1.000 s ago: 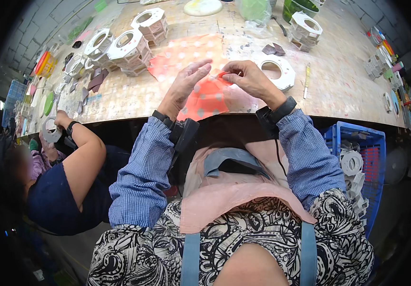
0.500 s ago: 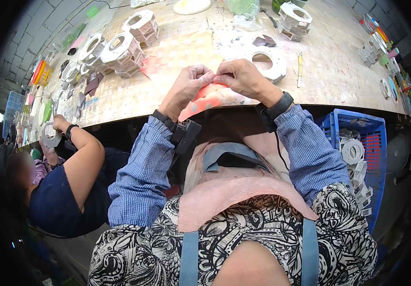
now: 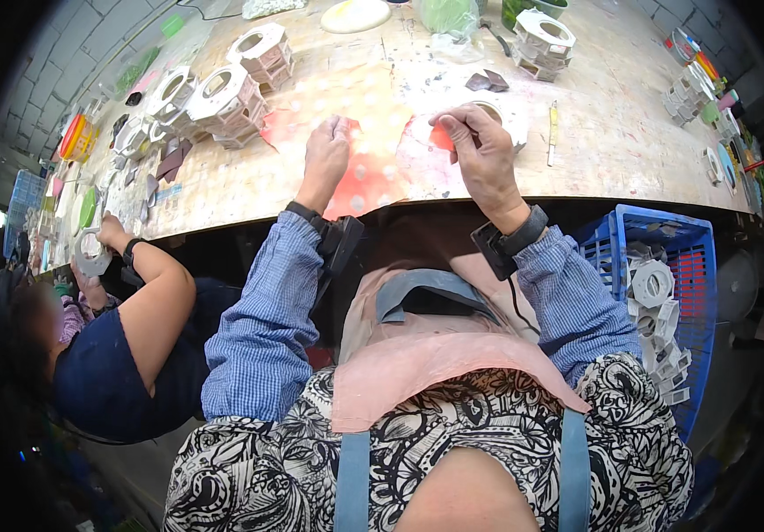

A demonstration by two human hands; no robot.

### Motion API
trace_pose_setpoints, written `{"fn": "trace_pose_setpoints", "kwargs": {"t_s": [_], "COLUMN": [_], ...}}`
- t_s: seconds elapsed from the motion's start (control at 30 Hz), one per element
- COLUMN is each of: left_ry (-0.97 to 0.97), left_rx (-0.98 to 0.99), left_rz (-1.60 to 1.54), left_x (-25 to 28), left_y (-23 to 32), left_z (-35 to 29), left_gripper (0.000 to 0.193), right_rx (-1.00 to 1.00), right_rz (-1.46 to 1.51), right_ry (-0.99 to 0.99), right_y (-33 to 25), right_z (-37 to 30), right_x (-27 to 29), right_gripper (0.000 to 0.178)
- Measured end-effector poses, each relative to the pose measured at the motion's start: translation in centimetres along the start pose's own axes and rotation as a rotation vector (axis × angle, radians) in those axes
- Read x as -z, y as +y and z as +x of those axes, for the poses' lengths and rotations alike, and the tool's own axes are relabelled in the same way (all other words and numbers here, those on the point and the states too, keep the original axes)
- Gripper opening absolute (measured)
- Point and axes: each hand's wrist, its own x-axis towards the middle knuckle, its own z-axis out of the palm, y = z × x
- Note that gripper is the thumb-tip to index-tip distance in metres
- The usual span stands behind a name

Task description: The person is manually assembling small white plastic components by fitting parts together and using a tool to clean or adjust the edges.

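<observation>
A thin red-orange sheet with pale dots (image 3: 371, 182) lies at the table's front edge, spread between my two hands. My left hand (image 3: 327, 155) is closed above its left side, and a small patch of deeper red shows at the fingertips. Pinched between thumb and fingers of my right hand (image 3: 485, 152) is a small red-orange sheet piece (image 3: 440, 136). Whether this piece is separate from the larger sheet, I cannot tell. Just behind my right hand sits a white ring-shaped part (image 3: 512, 124), partly covered by the hand.
White openwork octagonal frames (image 3: 225, 106) stand to the left, another frame (image 3: 543, 43) at the back right. Dark sanding pieces (image 3: 487, 81) and a yellow strip (image 3: 552, 133) lie beyond. A blue crate (image 3: 705, 257) holds white parts. A co-worker's arm (image 3: 156, 279) is at left.
My hands have moved apart, left hand leftward and right hand rightward. The dotted sheet, bunched up before, now lies flatter, and a red-orange piece shows in my right hand.
</observation>
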Motion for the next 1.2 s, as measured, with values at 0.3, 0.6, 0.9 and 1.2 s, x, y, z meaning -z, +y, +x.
{"fn": "trace_pose_setpoints", "kwargs": {"t_s": [0.3, 0.6, 0.9, 1.2], "left_ry": [0.089, -0.190, -0.463, -0.534], "left_rx": [-0.190, 0.094, 0.304, 0.190], "left_rz": [0.035, -0.720, -0.922, -0.828], "left_x": [-1.4, -2.0, -2.2, -1.7], "left_y": [6.6, 8.9, 9.9, 10.4], "left_z": [-3.5, -6.3, -6.9, -7.0], "left_gripper": [0.035, 0.013, 0.019, 0.026], "right_rx": [-0.357, -0.287, -0.314, -0.159], "right_rz": [0.451, 0.374, 0.396, 0.216], "right_ry": [-0.050, -0.082, -0.083, -0.076], "right_y": [1.8, 0.0, -0.9, -1.2], "right_z": [-1.0, -1.3, -2.6, -2.7], "right_x": [-0.2, -0.2, 1.0, 1.7], "right_gripper": [0.014, 0.010, 0.010, 0.012]}}
